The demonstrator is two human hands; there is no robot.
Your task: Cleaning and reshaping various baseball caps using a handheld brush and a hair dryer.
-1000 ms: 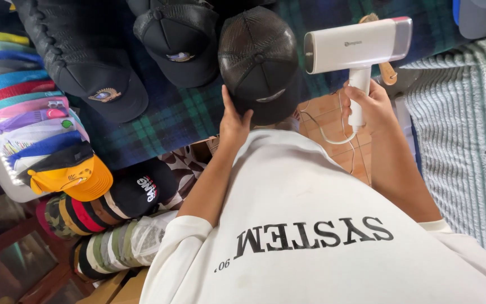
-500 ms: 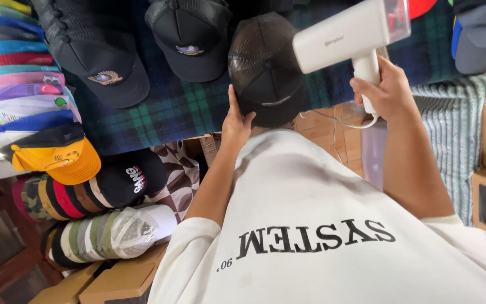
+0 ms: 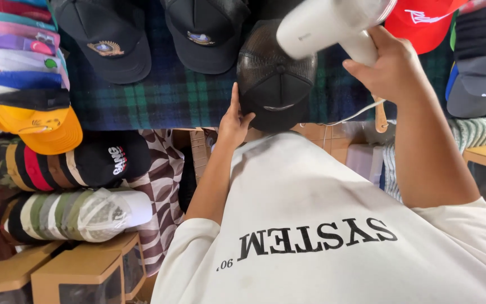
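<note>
Since the earlier frame your right hand (image 3: 392, 70) has swung the white handheld steamer (image 3: 324, 23) over the black mesh cap (image 3: 275, 76), fingers clenched on its handle. Your left hand (image 3: 233, 121) grasps the cap's edge, steadying it on the plaid-covered surface (image 3: 170, 98).
</note>
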